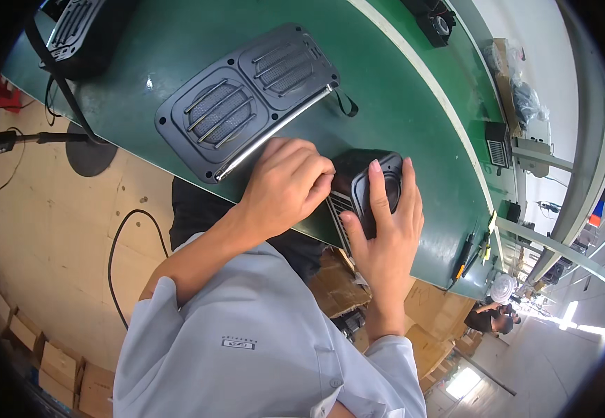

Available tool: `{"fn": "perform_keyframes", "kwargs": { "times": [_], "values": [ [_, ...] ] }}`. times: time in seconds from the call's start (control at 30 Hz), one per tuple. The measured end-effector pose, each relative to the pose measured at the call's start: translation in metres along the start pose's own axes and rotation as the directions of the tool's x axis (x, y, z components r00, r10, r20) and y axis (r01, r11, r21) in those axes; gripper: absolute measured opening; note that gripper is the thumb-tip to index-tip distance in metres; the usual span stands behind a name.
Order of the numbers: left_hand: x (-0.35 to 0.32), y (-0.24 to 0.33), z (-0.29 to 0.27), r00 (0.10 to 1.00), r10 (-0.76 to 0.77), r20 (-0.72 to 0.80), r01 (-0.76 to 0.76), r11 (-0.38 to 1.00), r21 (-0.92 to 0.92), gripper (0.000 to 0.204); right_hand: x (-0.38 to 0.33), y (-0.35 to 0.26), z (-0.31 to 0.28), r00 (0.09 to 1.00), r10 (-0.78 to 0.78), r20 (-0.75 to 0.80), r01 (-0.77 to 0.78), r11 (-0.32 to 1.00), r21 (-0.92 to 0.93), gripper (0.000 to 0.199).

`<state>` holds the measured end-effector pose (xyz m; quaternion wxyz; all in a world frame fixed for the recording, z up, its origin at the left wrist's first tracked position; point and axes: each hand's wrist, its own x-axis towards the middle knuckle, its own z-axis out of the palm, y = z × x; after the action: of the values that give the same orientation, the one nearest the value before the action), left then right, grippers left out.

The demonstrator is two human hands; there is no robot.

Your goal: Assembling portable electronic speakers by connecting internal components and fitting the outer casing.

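A small black speaker box (365,177) with a round, rimmed end stands near the front edge of the green table. My right hand (389,223) grips it from the right, fingers spread over the end and thumb on the near side. Close against its left side, my left hand (288,182) is closed, thumb and forefinger pinched together; whatever they hold is hidden. Beyond my left hand lies a large black speaker panel (271,90) with two barred mesh grilles, a silver telescopic antenna (275,132) along its near edge and a black strap loop (348,106).
Another black speaker (87,38) stands at the far left of the table (198,35), beside a black cable. At the right lie screwdriver-like tools (464,256). A pale strip (428,70) crosses the table. Cardboard boxes (337,282) sit below its edge; a person (490,319) is farther off.
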<state>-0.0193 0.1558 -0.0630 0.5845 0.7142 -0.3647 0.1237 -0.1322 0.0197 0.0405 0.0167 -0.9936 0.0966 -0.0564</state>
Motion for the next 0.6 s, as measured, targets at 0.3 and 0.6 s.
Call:
{"fn": "perform_keyframes", "kwargs": {
  "times": [0.3,0.6],
  "values": [
    [0.003,0.001,0.002,0.994,-0.106,0.029,0.108,0.992,-0.061,0.014,0.001,0.004,-0.004,0.999,-0.033,0.030,0.032,0.999,0.029,0.081],
    [0.006,0.000,-0.013,0.996,0.031,0.084,-0.025,0.997,-0.078,0.023,-0.001,0.006,-0.002,1.000,-0.011,0.023,0.010,0.999,0.048,0.084]
  ]
}}
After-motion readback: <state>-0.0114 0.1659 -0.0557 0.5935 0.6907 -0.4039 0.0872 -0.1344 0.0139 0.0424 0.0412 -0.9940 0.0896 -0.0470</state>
